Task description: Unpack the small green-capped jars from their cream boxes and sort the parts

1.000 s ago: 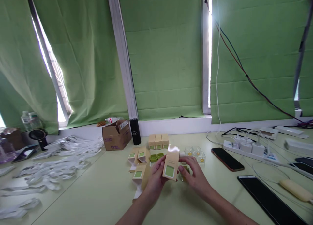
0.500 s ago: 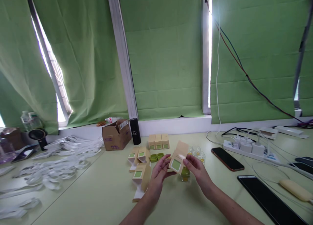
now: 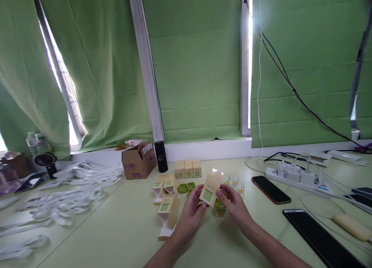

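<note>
A tan cardboard box (image 3: 213,182) with a green window is held tilted above the table between both hands. My left hand (image 3: 192,210) is closed on its left side, thumb near the lower edge. The fingers of my right hand (image 3: 232,204) pinch its right side. Just beneath the box stands a small glass jar with a green lid (image 3: 220,208), partly hidden. Green lids (image 3: 183,188) lie behind my left hand, and clear glass jars (image 3: 240,186) with yellow spots stand behind my right. Unfolded tan boxes (image 3: 168,210) with green windows rest to the left.
Three closed tan boxes (image 3: 188,169) line up at the back. A brown carton (image 3: 138,161) and a black cylinder (image 3: 161,156) stand left of them. White straps (image 3: 72,194) spread over the left side. Phones (image 3: 271,189), a power strip (image 3: 299,178) and cables occupy the right.
The held box has shifted slightly left and down. My left thumb has come round to its lower edge, and the left fingers have closed more behind it.
</note>
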